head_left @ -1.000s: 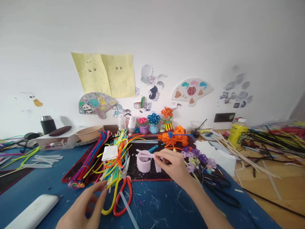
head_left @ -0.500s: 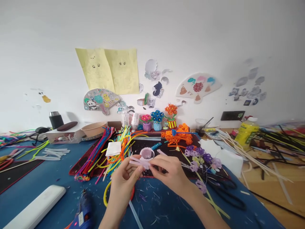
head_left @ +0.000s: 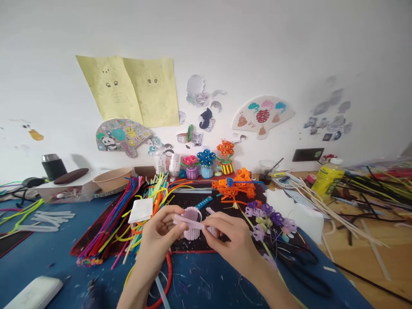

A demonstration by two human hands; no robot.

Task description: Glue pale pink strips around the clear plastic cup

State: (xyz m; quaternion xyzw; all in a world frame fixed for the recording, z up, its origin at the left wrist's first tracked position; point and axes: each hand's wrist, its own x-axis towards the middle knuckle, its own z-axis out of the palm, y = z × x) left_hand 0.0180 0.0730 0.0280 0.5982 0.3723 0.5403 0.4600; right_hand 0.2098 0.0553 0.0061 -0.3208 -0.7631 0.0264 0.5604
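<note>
Pale lilac pipe cleaners (head_left: pixel 189 221) stretch between my two hands above the dark mat. My left hand (head_left: pixel 162 229) pinches their left end between thumb and fingers. My right hand (head_left: pixel 230 238) is closed on the right end, fingertips pressed together. Just behind and below them is a small lilac ribbed pot (head_left: pixel 192 234), partly covered by the strips; whether a hand touches it I cannot tell. Another lilac piece (head_left: pixel 210 210) shows behind my right fingers, mostly hidden.
Bundled coloured pipe cleaners (head_left: pixel 112 214) lie at left, under a white square (head_left: pixel 140 210). Purple flowers (head_left: pixel 270 214) lie at right near black scissors-like loops (head_left: pixel 302 270). Finished flower pots (head_left: pixel 207 171) stand by the wall. A glue gun (head_left: pixel 92 296) is at the lower left edge.
The view has shifted, so the glue gun sits lower. The lilac strips, fanned apart before, now lie closer together. More of the pot's ribbed side shows beneath them.
</note>
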